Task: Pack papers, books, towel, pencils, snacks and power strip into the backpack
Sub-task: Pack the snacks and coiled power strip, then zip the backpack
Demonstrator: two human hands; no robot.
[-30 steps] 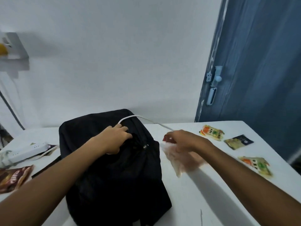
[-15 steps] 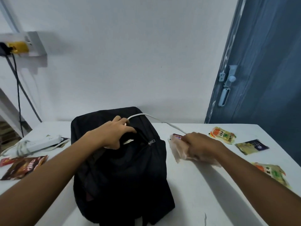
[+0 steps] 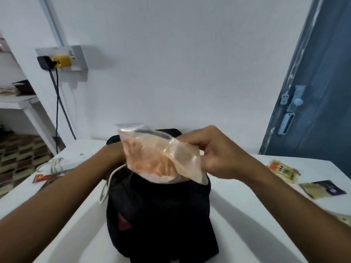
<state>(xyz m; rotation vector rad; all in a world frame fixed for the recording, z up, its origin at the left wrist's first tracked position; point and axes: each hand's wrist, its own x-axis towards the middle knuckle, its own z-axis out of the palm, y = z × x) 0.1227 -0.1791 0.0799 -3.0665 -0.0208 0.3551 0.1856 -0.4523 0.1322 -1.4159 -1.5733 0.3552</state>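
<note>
A black backpack stands upright on the white table, in the middle. My right hand pinches a clear plastic bag of orange snacks and holds it over the backpack's top opening, its lower end dipping in. My left hand is hidden behind that bag at the backpack's top; only its wrist shows, so its grip is unclear. A white cord hangs out of the opening on the left. The white power strip lies on the table to the left.
Snack packets lie at the right: an orange-green one, a dark blue one and another at the frame's edge. A red-brown packet lies at left. A wall socket with plugs and a blue door stand behind.
My right hand has lifted the snack bag off the table and carried it left, over the backpack's opening. The view has shifted rightward around the bag.
</note>
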